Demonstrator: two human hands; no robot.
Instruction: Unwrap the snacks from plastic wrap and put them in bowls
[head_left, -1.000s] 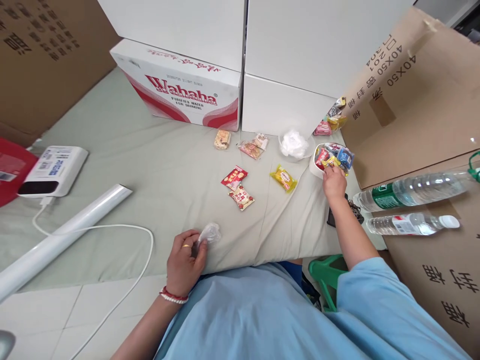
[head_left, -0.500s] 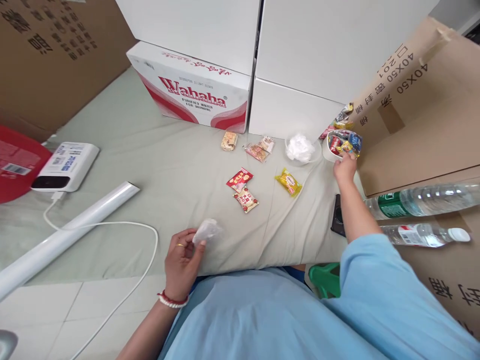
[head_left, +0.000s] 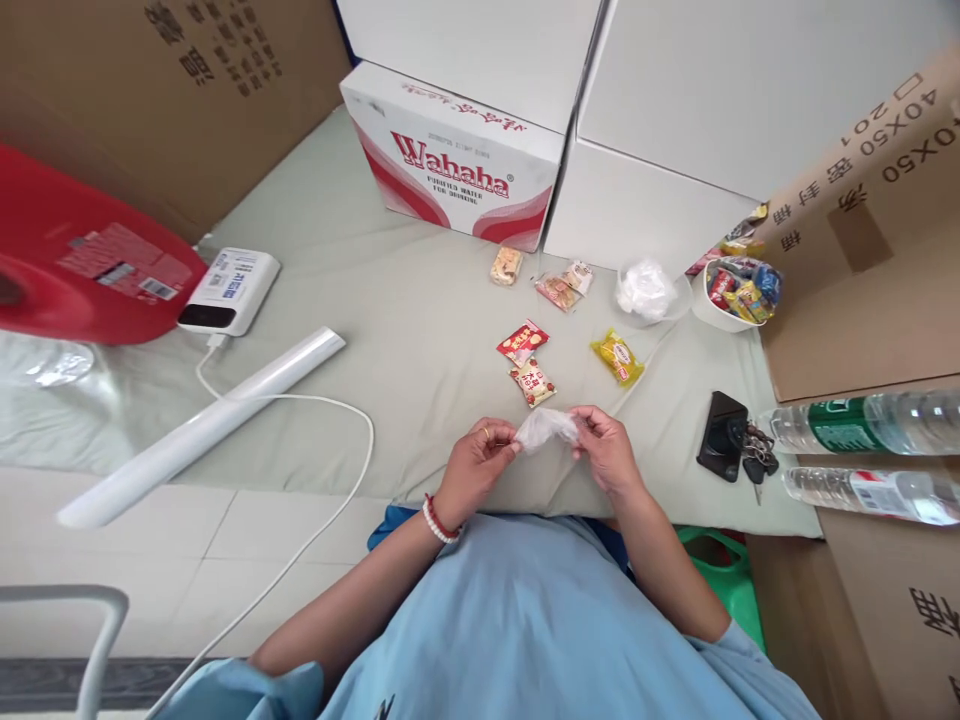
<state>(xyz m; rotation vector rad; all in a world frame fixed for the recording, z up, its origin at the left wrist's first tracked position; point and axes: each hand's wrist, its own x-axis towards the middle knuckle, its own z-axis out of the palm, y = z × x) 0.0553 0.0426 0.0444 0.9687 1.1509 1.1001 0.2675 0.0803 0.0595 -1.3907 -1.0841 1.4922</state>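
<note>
Both hands pinch a small clear plastic bag (head_left: 547,428) over the near edge of the surface (head_left: 360,300): left hand (head_left: 478,462) on its left end, right hand (head_left: 604,450) on its right end. Just beyond lie two red snack packets (head_left: 523,343) (head_left: 533,383) and a yellow packet (head_left: 617,358). Farther back: three more packets, a wad of clear bags (head_left: 643,290), a white bowl (head_left: 712,312) full of wrapped snacks. Phone (head_left: 721,435) with keys and two water bottles (head_left: 862,425) at right. Wahaha box (head_left: 457,170) behind.
</note>
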